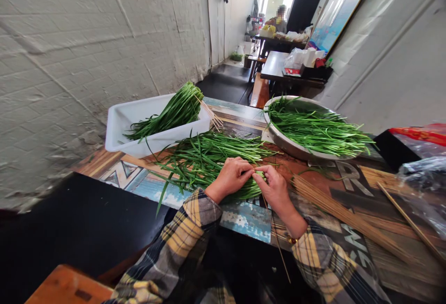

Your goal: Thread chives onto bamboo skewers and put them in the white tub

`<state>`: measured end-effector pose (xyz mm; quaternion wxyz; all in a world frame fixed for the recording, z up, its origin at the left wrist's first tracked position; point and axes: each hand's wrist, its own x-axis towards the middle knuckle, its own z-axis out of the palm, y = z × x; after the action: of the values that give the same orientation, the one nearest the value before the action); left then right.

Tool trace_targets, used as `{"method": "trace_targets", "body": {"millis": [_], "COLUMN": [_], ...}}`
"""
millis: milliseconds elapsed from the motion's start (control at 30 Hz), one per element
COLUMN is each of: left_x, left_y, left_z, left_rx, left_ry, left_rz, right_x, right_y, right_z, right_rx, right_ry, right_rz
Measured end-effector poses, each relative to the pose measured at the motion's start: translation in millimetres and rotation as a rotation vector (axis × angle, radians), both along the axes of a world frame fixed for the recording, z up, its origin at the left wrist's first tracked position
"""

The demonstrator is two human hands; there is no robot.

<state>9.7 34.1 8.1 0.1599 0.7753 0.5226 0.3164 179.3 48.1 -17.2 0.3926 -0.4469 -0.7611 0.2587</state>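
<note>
My left hand point(232, 176) and my right hand point(273, 185) meet at the table's near edge, fingers pinched together over a bunch of green chives point(209, 158) lying on the table. A thin bamboo skewer point(277, 243) runs from under my right hand back toward me. My left hand presses the chive stalks. My right hand grips the skewer's upper end at the stalks. Both sleeves are yellow and dark plaid.
A white plastic tub point(121, 123) at the left holds skewered chive bundles point(174, 109). A metal basin point(278, 137) at the right holds loose chives. A pile of bamboo skewers point(348, 216) lies right of my hands. Plastic bags point(421, 178) sit far right. A person sits far back.
</note>
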Motion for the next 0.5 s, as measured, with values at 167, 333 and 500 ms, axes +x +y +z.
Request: {"method": "trace_targets", "body": {"millis": [167,333,500], "left_x": [-7.2,-7.3,-4.0], "left_y": [5.3,18.4,27.8], "left_z": [5.8,6.9,5.0], "left_rx": [0.1,0.179,0.211], "left_ry": [-0.033,0.208,0.34], "left_rz": [0.194,0.27,0.237], "right_x": [-0.7,-1.1,-1.3], "right_y": [1.5,2.4,3.8], "right_z": [-1.8,-1.8,-1.2], "right_rx": [-0.002,-0.01,-0.012], "right_ry": [0.016,0.006,0.023], "right_rz": [-0.002,-0.008,0.008]}}
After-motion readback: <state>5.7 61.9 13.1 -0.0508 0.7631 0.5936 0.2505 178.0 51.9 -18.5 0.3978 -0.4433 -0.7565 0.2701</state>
